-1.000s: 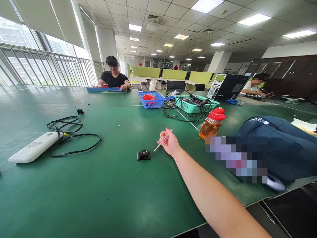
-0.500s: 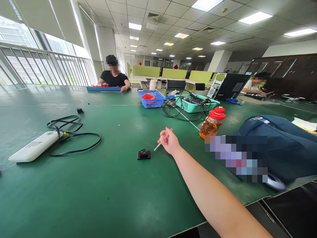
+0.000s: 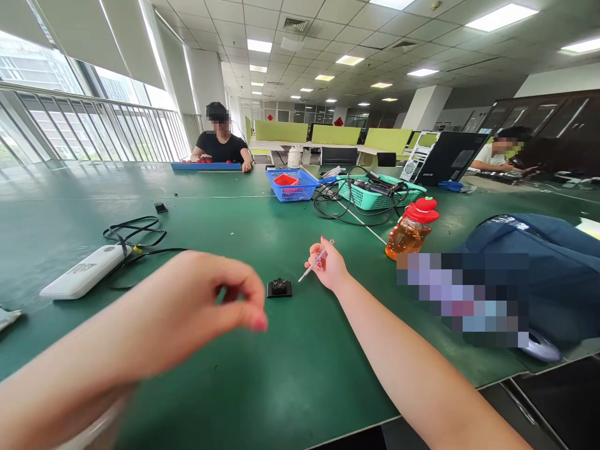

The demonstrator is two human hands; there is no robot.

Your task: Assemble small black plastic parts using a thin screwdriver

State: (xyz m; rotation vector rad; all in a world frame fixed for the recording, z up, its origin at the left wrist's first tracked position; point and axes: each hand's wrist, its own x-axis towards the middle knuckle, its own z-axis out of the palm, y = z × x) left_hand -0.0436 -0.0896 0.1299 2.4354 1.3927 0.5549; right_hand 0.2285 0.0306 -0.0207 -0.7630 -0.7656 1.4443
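In the head view my right hand (image 3: 324, 264) is closed around a slim screwdriver (image 3: 312, 265) with a clear, pale handle. Its tip points down and left over the green table, close to a small black part (image 3: 279, 287) that has a flat base and a raised block. The tip and the part are apart. My left hand (image 3: 220, 297), nearer the camera, hangs above the table to the left of that part. Its thumb and forefinger curl together, and nothing shows between them.
On the left lies a white power bank (image 3: 87, 272) with a black cable. Farther back are a blue basket (image 3: 293, 190) and a teal basket (image 3: 370, 199) with cables. To the right stand a red-lidded bottle (image 3: 410, 234) and a dark blue bag (image 3: 553, 275). Two people sit beyond.
My left hand and forearm have come into view from the lower left. The view has shifted slightly. My right hand keeps its hold on the screwdriver beside the black part.
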